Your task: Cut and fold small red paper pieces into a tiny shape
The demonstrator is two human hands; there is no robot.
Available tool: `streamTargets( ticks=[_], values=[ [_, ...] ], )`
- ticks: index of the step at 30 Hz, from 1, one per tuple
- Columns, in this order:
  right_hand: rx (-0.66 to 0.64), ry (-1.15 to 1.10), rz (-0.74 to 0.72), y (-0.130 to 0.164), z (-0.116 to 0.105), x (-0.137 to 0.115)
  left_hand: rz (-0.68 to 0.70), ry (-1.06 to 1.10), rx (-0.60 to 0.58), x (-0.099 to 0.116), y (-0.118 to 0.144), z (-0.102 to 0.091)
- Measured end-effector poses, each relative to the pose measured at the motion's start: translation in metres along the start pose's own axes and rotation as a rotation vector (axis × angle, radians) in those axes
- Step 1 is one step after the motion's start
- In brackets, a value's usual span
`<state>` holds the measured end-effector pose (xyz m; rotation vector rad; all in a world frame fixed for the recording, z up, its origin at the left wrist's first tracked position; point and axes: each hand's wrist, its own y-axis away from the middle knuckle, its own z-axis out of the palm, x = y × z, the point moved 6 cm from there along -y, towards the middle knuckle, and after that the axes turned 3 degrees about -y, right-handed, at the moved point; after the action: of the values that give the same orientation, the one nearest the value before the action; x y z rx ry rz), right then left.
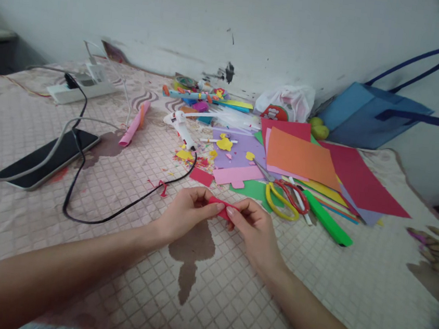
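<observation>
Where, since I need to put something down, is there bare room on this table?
Bare tablecloth shows between the right forearm and the green box cutter, and between the left forearm, black cable and flat black device. Beyond the left hand and right hand it is crowded: glue gun, scissors, paper scraps, coloured sheets.

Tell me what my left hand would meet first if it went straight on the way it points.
Beyond the small red paper-like piece it holds, your left hand would probably meet your right hand, which grips the same piece, though depth is unclear.
</observation>
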<state>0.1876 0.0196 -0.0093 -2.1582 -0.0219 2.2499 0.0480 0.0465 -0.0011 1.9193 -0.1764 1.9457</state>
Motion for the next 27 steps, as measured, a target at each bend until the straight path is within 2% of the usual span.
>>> streamTargets(
  ticks=[4, 12, 27],
  values=[
    [-0.004, 0.002, -0.001, -0.0014, 0.0011, 0.0015, 0.038, -0.011, -0.025, 0.0016, -0.0013, 0.0006],
    [0.009, -0.008, 0.010, -0.0006, 0.0017, 0.0025, -0.013, 0.003, -0.012, 0.0016, -0.0012, 0.0002],
    [0.010, -0.022, 0.033, -0.0005, 0.0022, 0.0053, 0.010, -0.022, 0.006, 0.0034, -0.0013, -0.0010]
  ],
)
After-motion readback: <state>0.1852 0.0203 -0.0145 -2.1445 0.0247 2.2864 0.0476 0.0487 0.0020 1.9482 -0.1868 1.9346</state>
